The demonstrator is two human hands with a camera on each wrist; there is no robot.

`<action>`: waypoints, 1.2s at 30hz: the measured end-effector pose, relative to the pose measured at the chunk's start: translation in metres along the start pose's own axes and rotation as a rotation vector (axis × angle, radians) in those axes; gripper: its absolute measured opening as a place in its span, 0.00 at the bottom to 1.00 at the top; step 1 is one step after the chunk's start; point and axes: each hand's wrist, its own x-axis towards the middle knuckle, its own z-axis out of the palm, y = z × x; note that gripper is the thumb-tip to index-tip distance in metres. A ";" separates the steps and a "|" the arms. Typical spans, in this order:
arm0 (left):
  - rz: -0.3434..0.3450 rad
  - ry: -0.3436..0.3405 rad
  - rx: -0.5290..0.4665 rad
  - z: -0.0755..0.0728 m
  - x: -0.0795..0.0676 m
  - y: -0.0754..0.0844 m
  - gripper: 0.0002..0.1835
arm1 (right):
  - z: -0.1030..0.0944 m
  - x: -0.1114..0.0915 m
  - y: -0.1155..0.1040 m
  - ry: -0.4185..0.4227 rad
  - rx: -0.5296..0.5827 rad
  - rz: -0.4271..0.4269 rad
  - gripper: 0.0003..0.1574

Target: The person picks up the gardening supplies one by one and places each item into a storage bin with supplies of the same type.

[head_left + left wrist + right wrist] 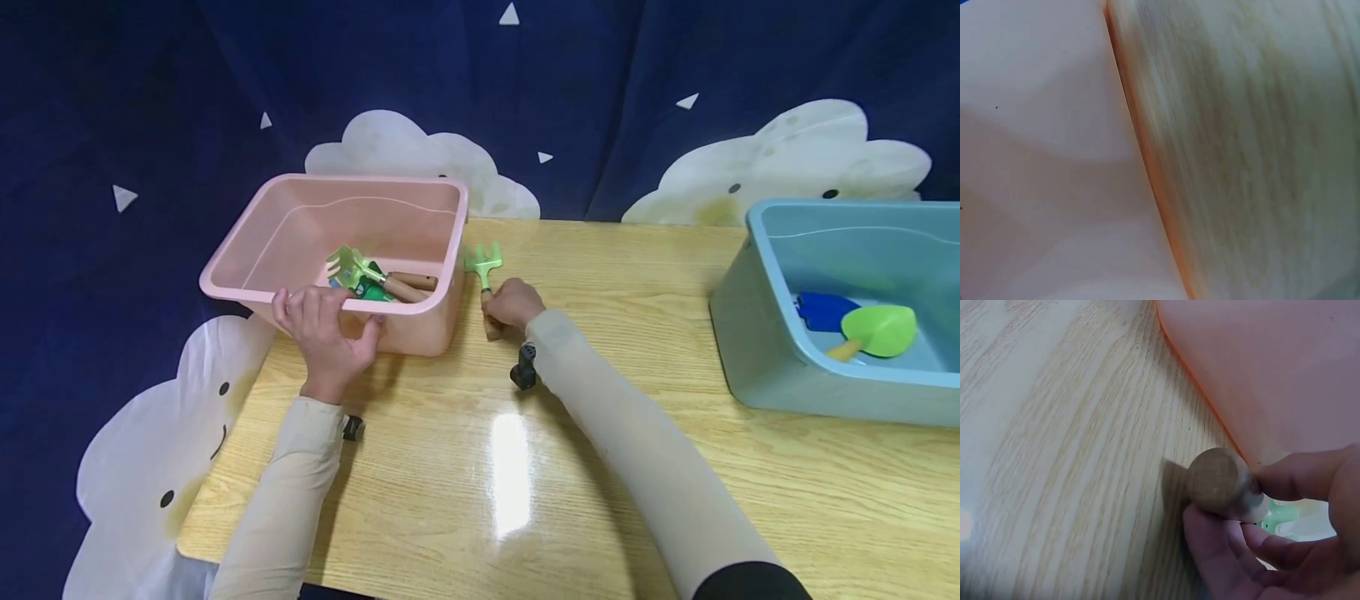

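Note:
My left hand (326, 342) grips the near rim of a pink plastic bin (420, 333), fingers over the edge and thumb outside. Just right of that bin, my right hand (516, 302) holds a small garden fork (483, 262) by its wooden handle, green tines pointing away from me. Seen in the right wrist view, the round handle end (1215, 480) sits between thumb and fingers, close over the table beside the bin wall. Inside the pink bin lie several green tools, among them a hand rake (341, 265) with wooden handles nearby. The left wrist view shows only bin wall (1054, 150) and tabletop.
A blue bin (723, 333) stands at the right, with a green-bladed trowel (885, 329) and a dark blue tool (823, 310) inside. Both bins rest on a wooden table (420, 483). Behind it hangs a dark blue curtain (585, 75) with white clouds.

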 end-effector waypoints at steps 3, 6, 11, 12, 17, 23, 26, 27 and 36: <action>0.003 -0.004 0.002 0.000 0.000 0.000 0.23 | -0.002 0.001 0.002 -0.033 0.047 0.007 0.21; 0.004 -0.001 0.001 0.000 0.001 0.000 0.23 | -0.003 0.002 0.004 -0.056 0.107 0.000 0.14; 0.002 0.007 0.001 0.000 0.001 -0.001 0.23 | -0.005 0.004 0.010 -0.103 0.270 -0.025 0.35; 0.002 0.006 0.002 0.000 0.001 -0.001 0.23 | -0.005 0.005 0.012 -0.112 0.304 -0.029 0.36; 0.000 0.004 0.002 0.001 0.000 -0.001 0.23 | -0.008 0.005 0.021 -0.155 0.420 -0.025 0.34; 0.000 0.004 0.002 0.000 0.000 -0.001 0.23 | -0.011 0.003 0.024 -0.194 0.447 -0.006 0.34; 0.001 0.001 0.003 0.000 0.001 -0.001 0.23 | -0.012 0.004 0.027 -0.230 0.465 -0.017 0.34; 0.001 0.000 0.002 0.000 0.001 0.000 0.23 | -0.012 0.005 0.028 -0.246 0.472 -0.023 0.34; -0.001 -0.005 0.001 -0.001 0.002 0.000 0.23 | -0.018 0.005 0.039 -0.374 0.497 -0.105 0.45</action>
